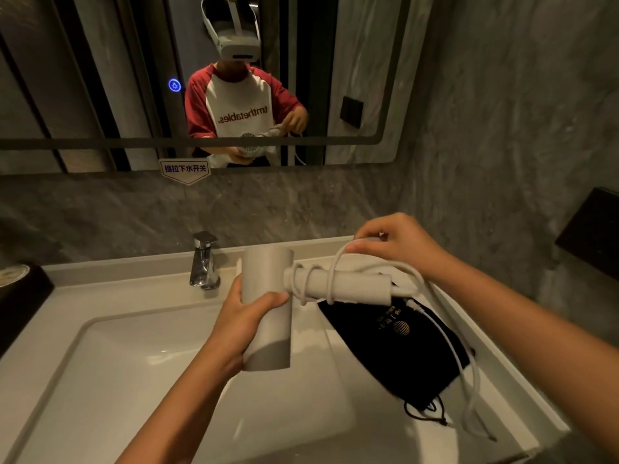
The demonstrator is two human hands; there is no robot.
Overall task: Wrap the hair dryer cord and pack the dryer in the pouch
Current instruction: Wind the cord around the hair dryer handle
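Observation:
My left hand [246, 316] grips the barrel of a white hair dryer [268, 279], held above the sink with its handle pointing right. The white cord [445, 339] loops a few times around the handle near the barrel. My right hand [398, 242] pinches a loop of the cord just above the handle's far end. The rest of the cord hangs down to the right and trails over the counter. A black drawstring pouch [398, 349] with gold print lies flat on the counter under the handle.
A white sink basin [100, 380] lies below my hands, with a chrome faucet [204, 262] behind it. A mirror [100, 78] hangs on the grey wall. Dark boxes sit at far left [20, 296] and on the right wall [593, 232].

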